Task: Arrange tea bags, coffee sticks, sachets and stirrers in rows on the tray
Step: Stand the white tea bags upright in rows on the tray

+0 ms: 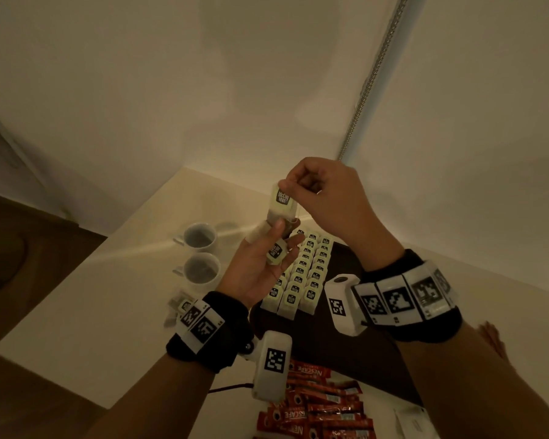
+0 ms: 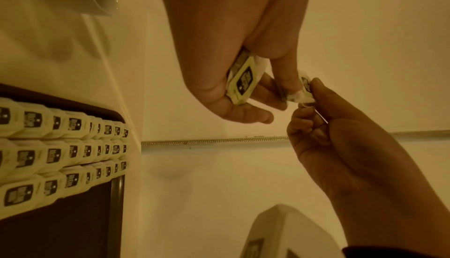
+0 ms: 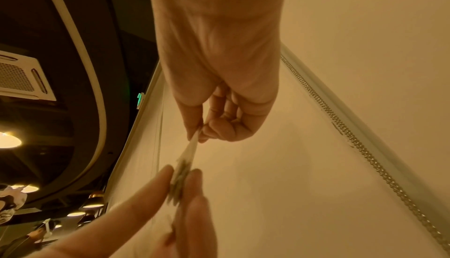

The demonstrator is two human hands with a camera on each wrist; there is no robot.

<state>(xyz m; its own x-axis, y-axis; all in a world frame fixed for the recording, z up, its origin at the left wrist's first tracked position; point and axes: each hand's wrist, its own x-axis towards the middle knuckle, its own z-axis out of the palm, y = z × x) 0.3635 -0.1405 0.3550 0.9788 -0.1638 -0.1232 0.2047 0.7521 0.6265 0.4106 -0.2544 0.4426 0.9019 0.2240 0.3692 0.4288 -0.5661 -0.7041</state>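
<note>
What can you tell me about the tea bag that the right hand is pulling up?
The tea bag is a pale, yellow-green paper packet with a dark label printed in light letters. It hangs upright in the air above the dark tray. The right hand pinches its top edge, while the left hand touches its lower end with thumb and fingers. A thin string seems to run down its side. A second, similar bag lies in the left palm.

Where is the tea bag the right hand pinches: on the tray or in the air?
In the air. The right hand pinches the tea bag above the tray.
</note>
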